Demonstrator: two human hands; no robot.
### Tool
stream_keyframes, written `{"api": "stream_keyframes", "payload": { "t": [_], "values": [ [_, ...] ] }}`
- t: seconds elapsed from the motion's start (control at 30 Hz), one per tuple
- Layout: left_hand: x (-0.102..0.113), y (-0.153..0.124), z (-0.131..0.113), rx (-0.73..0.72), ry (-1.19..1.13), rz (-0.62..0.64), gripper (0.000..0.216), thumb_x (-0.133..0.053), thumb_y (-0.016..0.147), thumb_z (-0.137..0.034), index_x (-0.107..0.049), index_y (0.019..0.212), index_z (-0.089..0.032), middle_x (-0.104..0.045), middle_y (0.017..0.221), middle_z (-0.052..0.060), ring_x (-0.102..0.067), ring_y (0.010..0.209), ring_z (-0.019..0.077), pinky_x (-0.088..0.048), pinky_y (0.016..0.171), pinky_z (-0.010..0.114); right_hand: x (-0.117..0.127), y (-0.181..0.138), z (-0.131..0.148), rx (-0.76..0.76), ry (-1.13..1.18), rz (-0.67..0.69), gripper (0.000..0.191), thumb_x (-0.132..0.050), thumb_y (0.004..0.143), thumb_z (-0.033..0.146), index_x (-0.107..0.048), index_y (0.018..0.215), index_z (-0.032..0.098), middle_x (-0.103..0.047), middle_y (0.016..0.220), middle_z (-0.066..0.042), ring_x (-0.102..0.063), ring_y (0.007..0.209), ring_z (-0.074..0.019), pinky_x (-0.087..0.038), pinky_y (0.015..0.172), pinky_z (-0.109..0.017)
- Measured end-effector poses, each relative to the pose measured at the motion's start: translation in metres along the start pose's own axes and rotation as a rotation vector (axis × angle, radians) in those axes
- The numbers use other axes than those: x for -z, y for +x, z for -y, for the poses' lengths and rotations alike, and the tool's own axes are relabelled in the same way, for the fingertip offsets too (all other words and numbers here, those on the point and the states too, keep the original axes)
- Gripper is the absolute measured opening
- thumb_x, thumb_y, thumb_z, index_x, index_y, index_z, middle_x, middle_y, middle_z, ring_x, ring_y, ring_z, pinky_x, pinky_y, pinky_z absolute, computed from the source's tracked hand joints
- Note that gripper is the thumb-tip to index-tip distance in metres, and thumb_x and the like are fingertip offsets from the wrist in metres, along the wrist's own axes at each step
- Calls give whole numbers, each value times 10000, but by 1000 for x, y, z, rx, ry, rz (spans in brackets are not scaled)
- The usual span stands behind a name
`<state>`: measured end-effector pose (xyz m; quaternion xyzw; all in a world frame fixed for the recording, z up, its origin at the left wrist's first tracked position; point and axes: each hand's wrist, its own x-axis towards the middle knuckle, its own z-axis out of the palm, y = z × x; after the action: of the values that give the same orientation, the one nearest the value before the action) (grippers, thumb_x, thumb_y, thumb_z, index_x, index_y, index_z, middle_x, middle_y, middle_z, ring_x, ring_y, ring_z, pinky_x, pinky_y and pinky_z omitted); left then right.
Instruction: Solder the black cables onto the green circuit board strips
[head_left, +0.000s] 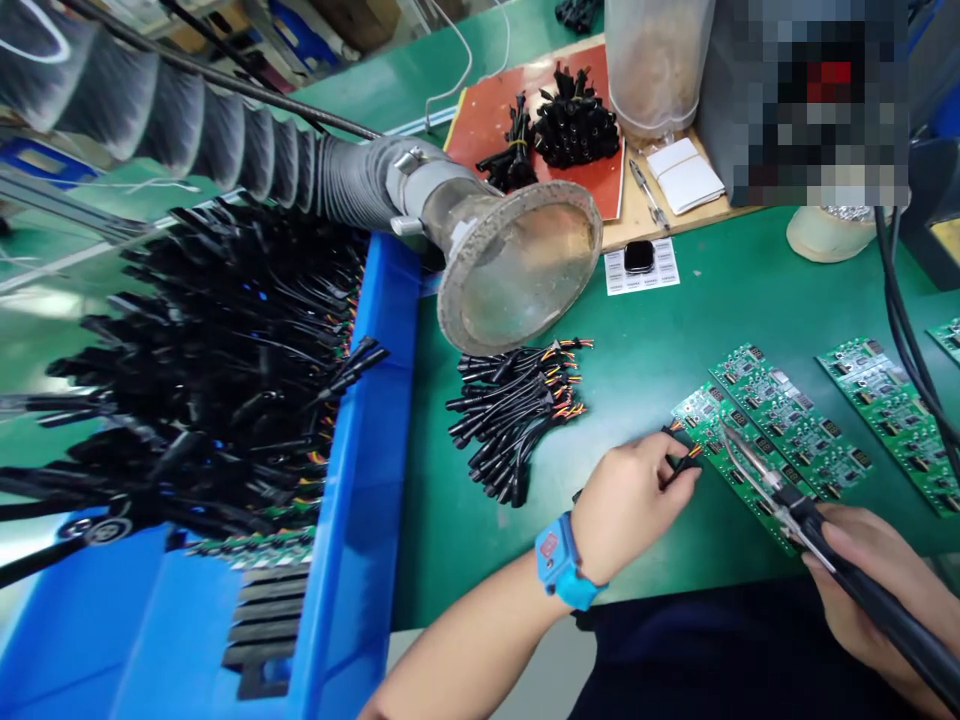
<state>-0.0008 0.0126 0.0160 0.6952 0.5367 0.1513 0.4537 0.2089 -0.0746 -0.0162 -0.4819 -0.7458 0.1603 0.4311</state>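
Note:
My left hand (pixel 628 492), with a blue wristband (pixel 561 562) at the wrist, pinches a black cable (pixel 681 462). The cable's thin coloured wire ends meet the near-left edge of a green circuit board panel (pixel 709 408). In my right hand (pixel 862 580) is a soldering iron (pixel 810 525), a thin metal guide running along it. Its tip points up and left over that same panel; whether it touches the board I cannot tell. Left of my left hand lies a pile of black cables (pixel 499 420) with red and yellow wire ends.
Further panels (pixel 795 420) lie to the right. A blue bin (pixel 349 560) at the left holds many black cables (pixel 225 340). A fume extractor hood (pixel 525 265) hangs over the green table (pixel 450 560). Behind are a red board (pixel 611 190), a pen (pixel 649 195) and a plastic container (pixel 660 60).

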Motion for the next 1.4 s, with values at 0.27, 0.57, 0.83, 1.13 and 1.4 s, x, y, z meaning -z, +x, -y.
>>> {"api": "stream_keyframes", "payload": {
  "t": [0.27,0.57,0.83,1.13,1.4],
  "values": [
    [-2,3,1,-38,76,4,107,-594,789,-254,-604,857,-172,-571,572,-17,-514,491,113,-390,459,219,5,-9,-6,51,53,135,640,-557,717,61,-391,1288,298,-652,646,11,-634,578,-185,-581,586,-364],
    [-2,2,2,-38,70,27,107,-593,792,-258,-601,849,-168,-568,582,-12,-507,495,110,-382,455,216,4,-7,-4,71,46,155,674,-571,716,63,-358,1321,273,-653,671,16,-632,600,-168,-571,606,-330],
    [-3,2,2,-48,76,15,86,-601,783,-232,-599,839,-167,-552,569,-27,-509,494,99,-390,454,201,1,-6,-1,108,0,133,687,-525,714,17,-346,1351,203,-624,632,-5,-597,600,-187,-546,551,-356],
    [-3,2,1,-47,89,-1,70,-604,779,-210,-591,827,-162,-543,551,-42,-503,478,87,-384,440,188,1,-10,-1,101,31,106,700,-525,702,-12,-354,1353,181,-607,664,-17,-564,663,-185,-529,578,-359],
    [-5,2,2,-56,92,-9,73,-620,766,-203,-594,815,-156,-542,556,-40,-500,482,86,-386,448,193,1,-15,-4,42,65,101,681,-535,710,14,-377,1333,239,-606,669,-1,-561,655,-164,-536,598,-357]
  ]
}}
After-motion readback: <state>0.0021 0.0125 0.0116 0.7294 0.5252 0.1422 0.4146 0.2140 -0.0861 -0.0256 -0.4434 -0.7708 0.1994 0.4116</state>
